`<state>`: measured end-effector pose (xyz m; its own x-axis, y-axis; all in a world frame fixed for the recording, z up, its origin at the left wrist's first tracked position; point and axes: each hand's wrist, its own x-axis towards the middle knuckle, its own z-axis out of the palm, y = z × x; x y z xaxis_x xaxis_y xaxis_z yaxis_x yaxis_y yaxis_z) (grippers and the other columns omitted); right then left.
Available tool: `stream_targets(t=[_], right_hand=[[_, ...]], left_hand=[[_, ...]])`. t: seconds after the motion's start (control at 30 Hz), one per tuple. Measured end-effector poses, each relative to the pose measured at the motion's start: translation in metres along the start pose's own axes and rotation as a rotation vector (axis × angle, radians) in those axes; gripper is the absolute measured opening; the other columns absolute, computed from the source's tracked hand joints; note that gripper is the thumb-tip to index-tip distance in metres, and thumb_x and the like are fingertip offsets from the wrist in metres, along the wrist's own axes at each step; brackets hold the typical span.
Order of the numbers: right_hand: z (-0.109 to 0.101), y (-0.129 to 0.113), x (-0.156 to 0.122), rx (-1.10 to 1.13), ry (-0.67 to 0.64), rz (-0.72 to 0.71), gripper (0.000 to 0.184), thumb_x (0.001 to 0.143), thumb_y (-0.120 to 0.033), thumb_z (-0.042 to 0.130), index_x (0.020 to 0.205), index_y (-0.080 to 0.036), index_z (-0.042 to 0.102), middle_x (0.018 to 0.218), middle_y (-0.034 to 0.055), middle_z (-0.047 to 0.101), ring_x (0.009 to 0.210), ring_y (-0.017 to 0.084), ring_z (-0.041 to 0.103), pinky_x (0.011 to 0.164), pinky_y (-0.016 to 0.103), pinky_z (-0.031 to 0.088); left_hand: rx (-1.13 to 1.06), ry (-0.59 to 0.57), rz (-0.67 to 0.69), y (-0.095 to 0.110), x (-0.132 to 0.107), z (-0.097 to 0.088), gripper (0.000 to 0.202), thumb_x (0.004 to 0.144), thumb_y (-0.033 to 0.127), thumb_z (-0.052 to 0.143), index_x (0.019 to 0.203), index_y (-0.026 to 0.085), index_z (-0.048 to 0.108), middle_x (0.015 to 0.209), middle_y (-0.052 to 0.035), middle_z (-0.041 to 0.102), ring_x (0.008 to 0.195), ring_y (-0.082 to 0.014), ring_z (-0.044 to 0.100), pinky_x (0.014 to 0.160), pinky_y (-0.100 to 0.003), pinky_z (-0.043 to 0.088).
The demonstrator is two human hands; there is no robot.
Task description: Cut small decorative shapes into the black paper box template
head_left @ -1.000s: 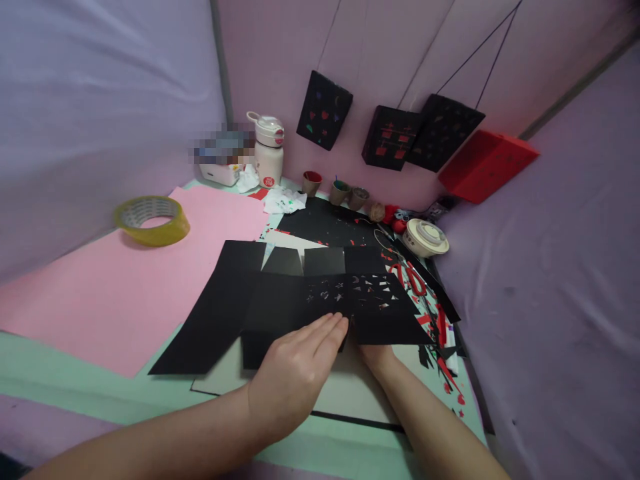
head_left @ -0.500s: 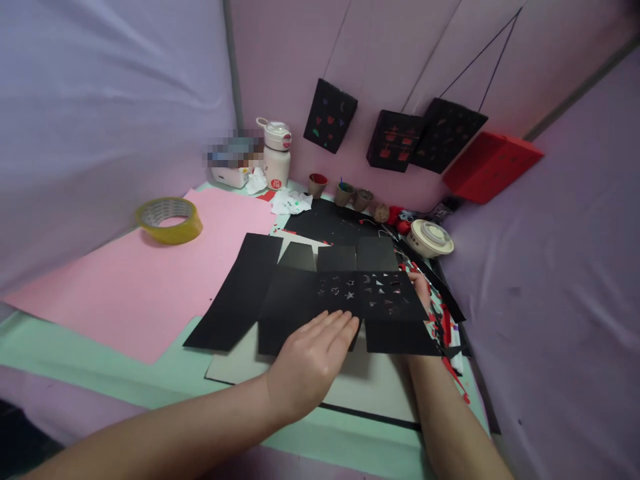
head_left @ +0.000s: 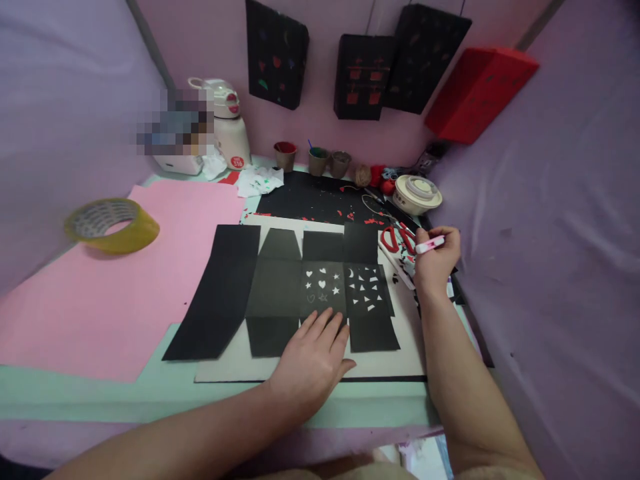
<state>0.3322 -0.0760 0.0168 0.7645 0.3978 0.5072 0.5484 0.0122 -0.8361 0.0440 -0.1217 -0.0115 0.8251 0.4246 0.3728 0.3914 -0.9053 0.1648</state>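
A black card cutout [head_left: 274, 287] with fold lines and flaps lies flat on a white board [head_left: 230, 367]. Small stars, hearts, triangles and a moon are cut through two of its panels, showing white; a heart and a star are only outlined. My left hand [head_left: 313, 357] rests flat on the card's lower edge, fingers stretched out. Off to the right, my right hand [head_left: 440, 263] is closed around a pink-and-white craft knife [head_left: 430, 245], held above the scraps; its blade cannot be made out. Red-handled scissors [head_left: 390, 239] lie just left of that hand.
Pink paper [head_left: 170, 233] bears a roll of yellow tape [head_left: 113, 227] at left. Behind stand a white bottle [head_left: 233, 137], paint cups [head_left: 286, 159], twine [head_left: 363, 175] and a round container [head_left: 417, 195]. Black boxes [head_left: 277, 57] and a red box [head_left: 480, 93] hang above.
The card has come down from a raised, tilted position to lie flat on the board. My right hand has moved out from behind it to the right, now visibly gripping the craft knife.
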Motion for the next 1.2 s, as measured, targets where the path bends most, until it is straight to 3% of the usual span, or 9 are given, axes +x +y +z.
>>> stream_targets(t=[0.1,0.27,0.4,0.73,0.8,0.9,0.97,1.1,1.2], right_hand=[[0.004,-0.011,-0.008,0.082,-0.018,-0.053,0.020,0.078,-0.029,0.068,0.080,-0.021,0.050,0.074,-0.0042,0.057,0.072,0.012,0.058,0.073,0.026,0.046],[0.010,-0.024,-0.023,0.307,-0.285,0.039,0.024,0.090,-0.046,0.056,0.085,-0.023,0.049,0.070,-0.0034,0.063,0.056,0.012,0.057,0.056,0.024,0.045],[0.013,-0.026,-0.033,0.479,-0.582,0.145,0.028,0.090,-0.051,0.056,0.087,-0.024,0.053,0.068,-0.0028,0.065,0.057,0.012,0.059,0.056,0.025,0.047],[0.015,-0.041,-0.071,0.700,-1.196,0.313,0.033,0.090,-0.056,0.053,0.096,-0.024,0.054,0.076,0.0018,0.070,0.069,0.017,0.065,0.076,0.038,0.054],[0.016,-0.041,-0.075,0.562,-1.092,0.198,0.028,0.090,-0.051,0.056,0.093,-0.023,0.057,0.076,0.0024,0.070,0.071,0.018,0.066,0.076,0.038,0.054],[0.018,-0.039,-0.074,0.329,-0.695,-0.082,0.015,0.088,-0.038,0.064,0.086,-0.024,0.061,0.080,0.0019,0.070,0.079,0.018,0.065,0.085,0.038,0.051],[0.018,-0.037,-0.071,0.335,-0.548,-0.148,0.011,0.091,-0.035,0.059,0.090,-0.024,0.060,0.080,0.0009,0.069,0.076,0.017,0.065,0.084,0.038,0.051],[0.018,-0.033,-0.068,0.462,-0.616,-0.093,0.022,0.096,-0.039,0.049,0.112,-0.026,0.056,0.081,-0.0002,0.066,0.060,0.013,0.060,0.063,0.030,0.052],[0.018,-0.034,-0.069,0.451,-0.697,-0.066,0.033,0.095,-0.047,0.047,0.120,-0.027,0.057,0.088,0.0017,0.062,0.063,0.013,0.059,0.061,0.030,0.053]], left_hand=[[0.002,-0.006,-0.007,0.000,0.000,0.000,0.040,0.093,0.042,0.053,0.117,0.011,0.065,0.128,-0.0144,0.063,0.122,-0.0311,0.057,0.102,-0.047,0.048],[0.000,-0.018,0.003,-0.001,0.001,0.000,0.042,0.093,0.043,0.054,0.117,0.011,0.065,0.130,-0.0149,0.062,0.122,-0.0327,0.057,0.100,-0.048,0.050],[-0.019,-0.038,0.000,-0.001,0.002,0.000,0.044,0.091,0.044,0.056,0.118,0.010,0.064,0.130,-0.0154,0.061,0.122,-0.0343,0.056,0.100,-0.050,0.049],[-0.045,-0.108,-0.013,-0.003,0.004,0.000,0.052,0.088,0.049,0.059,0.124,0.011,0.061,0.137,-0.0176,0.056,0.128,-0.0356,0.051,0.105,-0.052,0.044],[-0.041,-0.119,-0.016,-0.003,0.004,0.000,0.053,0.088,0.049,0.059,0.124,0.011,0.061,0.137,-0.0175,0.056,0.128,-0.0356,0.050,0.106,-0.052,0.044],[-0.034,-0.140,-0.019,-0.002,0.003,0.000,0.054,0.089,0.050,0.058,0.125,0.011,0.060,0.138,-0.0172,0.055,0.130,-0.0353,0.049,0.107,-0.052,0.043],[-0.036,-0.161,-0.022,-0.002,0.004,-0.001,0.054,0.090,0.050,0.056,0.127,0.011,0.059,0.139,-0.0167,0.054,0.132,-0.0349,0.047,0.108,-0.052,0.042],[-0.044,-0.224,-0.044,-0.002,0.005,-0.003,0.055,0.092,0.051,0.051,0.130,0.011,0.057,0.143,-0.0152,0.051,0.135,-0.0342,0.043,0.110,-0.051,0.039],[-0.051,-0.285,-0.068,-0.001,0.009,-0.005,0.057,0.092,0.052,0.050,0.132,0.011,0.055,0.145,-0.0148,0.048,0.138,-0.0338,0.039,0.113,-0.051,0.035]])
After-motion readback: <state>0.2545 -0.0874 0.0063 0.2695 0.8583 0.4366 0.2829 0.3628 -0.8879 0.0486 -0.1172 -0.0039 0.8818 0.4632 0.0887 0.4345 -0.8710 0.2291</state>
